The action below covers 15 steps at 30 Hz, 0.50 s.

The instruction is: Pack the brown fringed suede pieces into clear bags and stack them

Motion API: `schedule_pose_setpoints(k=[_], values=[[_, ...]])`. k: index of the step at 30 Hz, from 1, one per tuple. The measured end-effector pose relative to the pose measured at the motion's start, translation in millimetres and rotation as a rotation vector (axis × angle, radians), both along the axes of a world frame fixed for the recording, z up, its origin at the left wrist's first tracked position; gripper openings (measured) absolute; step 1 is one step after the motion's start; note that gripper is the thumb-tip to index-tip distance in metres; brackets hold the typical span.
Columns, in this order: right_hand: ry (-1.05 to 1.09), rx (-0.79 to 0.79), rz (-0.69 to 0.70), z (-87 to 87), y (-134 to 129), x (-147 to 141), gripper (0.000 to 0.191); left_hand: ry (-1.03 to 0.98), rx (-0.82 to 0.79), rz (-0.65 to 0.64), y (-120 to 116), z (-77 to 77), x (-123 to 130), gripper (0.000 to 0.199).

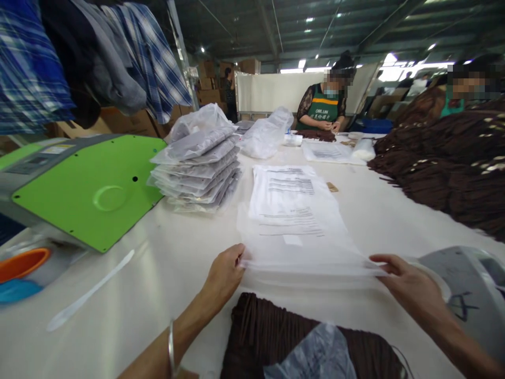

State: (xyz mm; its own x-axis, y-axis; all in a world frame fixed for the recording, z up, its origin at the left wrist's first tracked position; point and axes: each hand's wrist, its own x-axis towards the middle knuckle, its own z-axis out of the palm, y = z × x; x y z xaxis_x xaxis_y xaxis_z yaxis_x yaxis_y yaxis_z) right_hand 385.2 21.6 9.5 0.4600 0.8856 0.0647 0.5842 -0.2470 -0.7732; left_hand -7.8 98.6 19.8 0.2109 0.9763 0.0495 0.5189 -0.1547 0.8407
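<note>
On the table (189,247): your cloudy plastic bag (298,226) lies spread beyond the brown bundle (260,326).
Left hand (224,271): your fingertips pinch its near left corner.
Right hand (410,281): your fingers pinch the near right corner.
Bag feel: probably light, limp, slippery; hold both corners to keep the edge taut.

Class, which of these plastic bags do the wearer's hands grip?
The flat, translucent white plastic bag, its near edge stretched between left hand and right hand. No hand touches the grey-filled clear plastic bags, stacked beside the green-panelled machine.
</note>
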Motion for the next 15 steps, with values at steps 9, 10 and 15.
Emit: schedule_pose_setpoints(k=[9, 10, 15], values=[[1.206, 0.136, -0.263, 30.6, -16.3, -27.8, 0.026, -0.769, -0.454, 0.187, 4.0, 22.7, 21.3, 0.030], [1.219, 0.128, -0.324, 29.5, -16.9, -25.9, 0.029, -0.768, -0.421, 0.174, 3.5, 21.4, 22.0, 0.029], [0.959, -0.022, -0.084, 3.6, -31.9, -15.5, 0.042, -0.282, -0.137, -0.018, -7.4, -0.7, 13.3, 0.025]])
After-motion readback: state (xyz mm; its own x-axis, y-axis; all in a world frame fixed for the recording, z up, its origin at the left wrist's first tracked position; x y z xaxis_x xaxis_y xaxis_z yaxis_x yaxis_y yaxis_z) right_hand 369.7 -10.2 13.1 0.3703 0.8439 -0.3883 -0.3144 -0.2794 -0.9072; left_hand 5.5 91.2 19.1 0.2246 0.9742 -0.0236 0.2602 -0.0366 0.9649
